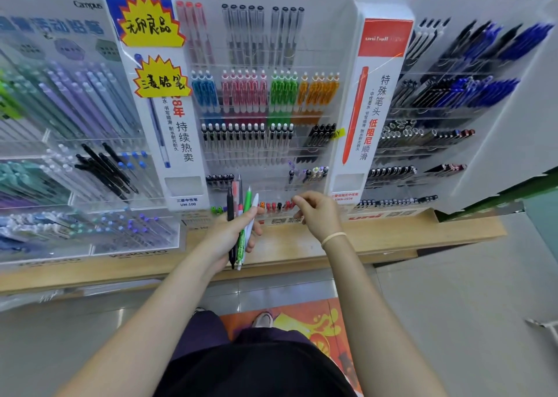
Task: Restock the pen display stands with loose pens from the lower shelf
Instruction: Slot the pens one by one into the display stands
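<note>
1. Nearest the camera, a dark top and trousers fill the bottom of the head view, with two bare forearms reaching up toward a wooden shelf (pixel 392 236) that carries the pen stands.

2. On that shelf's near side, the left hand (pixel 229 233) grips a bundle of pens (pixel 241 224); its fingers are curled round the barrels and the thumb presses across them. The bundle stands nearly upright, tips down, caps fanning out above the fist.

3. As for looks, the bundle holds a black pen, a red or pink one, a green one and a white one, all slim with clips or clickers at the top. Exact count is hard to tell where they overlap.

4. Just beside the bundle, the right hand (pixel 317 212), with a pale band at its wrist, hovers at the lowest row of the middle display stand (pixel 265 142). Its fingers are loosely curled; whether the fingertips pinch anything cannot be told.

5. Rows in the stand are sorted by colour: blue, pink, green, orange, then black-and-clear below. The bottom rows look sparsely filled.

6. Likely risk: the fanned bundle is held only by one fist, so drawing one pen out could loosen the rest and drop them to the floor.

7. Another risk: the clear slots sit close together, so a pen could go into the wrong colour row.
</note>
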The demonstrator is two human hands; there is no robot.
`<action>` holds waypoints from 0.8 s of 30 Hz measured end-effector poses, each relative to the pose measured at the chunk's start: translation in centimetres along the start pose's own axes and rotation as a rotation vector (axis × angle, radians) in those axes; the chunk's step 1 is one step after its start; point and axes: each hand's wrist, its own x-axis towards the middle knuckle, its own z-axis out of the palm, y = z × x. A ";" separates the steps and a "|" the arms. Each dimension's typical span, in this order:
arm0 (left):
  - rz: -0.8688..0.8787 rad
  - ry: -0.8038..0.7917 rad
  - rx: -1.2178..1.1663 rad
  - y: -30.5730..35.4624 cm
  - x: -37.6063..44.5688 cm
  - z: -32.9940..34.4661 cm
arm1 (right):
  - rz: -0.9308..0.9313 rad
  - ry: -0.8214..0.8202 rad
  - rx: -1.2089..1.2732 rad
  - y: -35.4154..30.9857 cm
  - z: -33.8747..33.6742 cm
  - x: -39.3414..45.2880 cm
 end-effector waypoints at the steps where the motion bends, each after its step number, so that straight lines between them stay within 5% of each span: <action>1: -0.003 -0.001 -0.005 0.0 0.1 0.0 | 0.005 0.016 -0.005 0.0 0.2 0.0; 13: -0.029 -0.164 -0.054 0.3 0.0 0.6 | 0.046 0.119 0.051 -1.6 0.5 -0.5; 15: -0.020 -0.201 -0.060 0.8 -0.2 0.7 | 0.003 0.134 0.147 -3.1 0.0 -1.5; 20: -0.039 -0.261 -0.032 2.6 -0.7 1.7 | 0.065 -0.173 0.502 -6.3 -1.0 -3.4; 24: -0.024 -0.217 0.002 3.8 -1.1 0.9 | 0.090 -0.066 0.688 -7.3 -2.7 -3.5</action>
